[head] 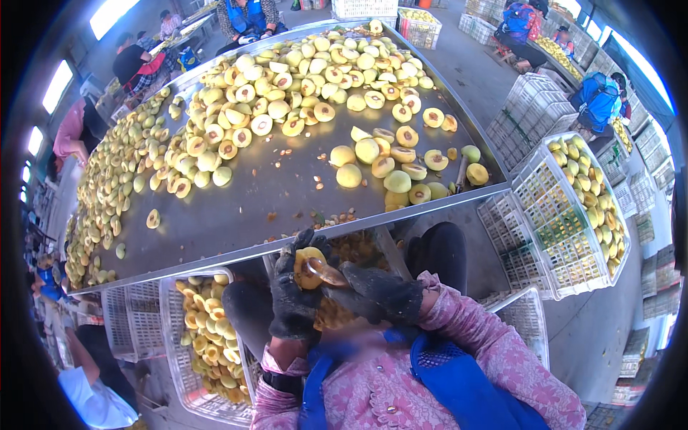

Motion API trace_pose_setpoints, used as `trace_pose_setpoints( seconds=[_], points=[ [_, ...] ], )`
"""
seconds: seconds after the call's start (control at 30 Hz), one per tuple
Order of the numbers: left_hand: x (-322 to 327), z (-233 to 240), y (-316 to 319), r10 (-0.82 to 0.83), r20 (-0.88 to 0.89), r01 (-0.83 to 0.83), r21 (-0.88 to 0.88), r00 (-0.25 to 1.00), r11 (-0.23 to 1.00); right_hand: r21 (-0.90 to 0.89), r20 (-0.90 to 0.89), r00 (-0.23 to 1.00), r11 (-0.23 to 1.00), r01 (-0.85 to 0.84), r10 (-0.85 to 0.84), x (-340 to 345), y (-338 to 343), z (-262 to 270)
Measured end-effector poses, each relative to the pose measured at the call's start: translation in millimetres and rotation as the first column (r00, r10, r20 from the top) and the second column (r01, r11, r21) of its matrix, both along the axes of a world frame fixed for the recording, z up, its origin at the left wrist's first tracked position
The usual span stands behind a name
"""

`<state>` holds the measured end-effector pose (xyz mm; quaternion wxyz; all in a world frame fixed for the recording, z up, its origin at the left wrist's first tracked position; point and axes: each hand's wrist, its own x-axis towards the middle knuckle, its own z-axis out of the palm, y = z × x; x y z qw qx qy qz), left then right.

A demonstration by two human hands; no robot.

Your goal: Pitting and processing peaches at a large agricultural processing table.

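In my left hand (294,293), in a dark glove, is a halved yellow peach (308,268) with its cut face up. My right hand (376,293), also gloved, grips a small tool with a curved, shiny blade (329,273), which touches the middle of the cut face; its handle is hidden in the glove. Both hands are just below the edge of a metal table (258,209). Halved peaches (285,91) are heaped on the table, and a nearer group (398,181) lies at its right corner. Loose pits (338,219) lie by the edge.
A plastic crate of peach halves (212,333) stands at my left, another crate (564,226) at my right. Below my hands is a container (357,247) of pits and scraps. A knife-like tool (461,174) lies at the table's right corner. A person (250,21) sits across the table; others work around.
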<state>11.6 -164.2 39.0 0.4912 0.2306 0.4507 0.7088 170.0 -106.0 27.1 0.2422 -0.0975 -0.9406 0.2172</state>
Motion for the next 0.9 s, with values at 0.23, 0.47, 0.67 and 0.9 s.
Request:
trace_pose_setpoints(
  seconds=[0.23,0.47,0.67,0.9],
  points=[
    [15.4,20.6,-7.5,0.024,-0.258,-0.017,0.032,0.966,0.999,0.126,-0.409,0.899,0.966,0.224,-0.155,-9.3,7.7,4.3],
    [11.0,11.6,-5.2,0.053,0.243,-0.066,0.046,0.969,0.997,-0.093,-0.077,0.988,0.987,0.129,-0.136,1.5,-10.7,-10.2],
    [9.7,2.1,-5.7,0.000,0.375,-0.005,0.012,0.927,1.000,-0.297,-0.024,0.991,0.948,0.115,-0.128,6.1,-8.3,3.5],
    [12.2,-3.8,-8.5,-0.013,0.372,0.028,-0.033,0.928,0.999,-0.155,-0.110,0.993,0.987,-0.051,0.034,9.4,-2.2,-3.0]
  ],
)
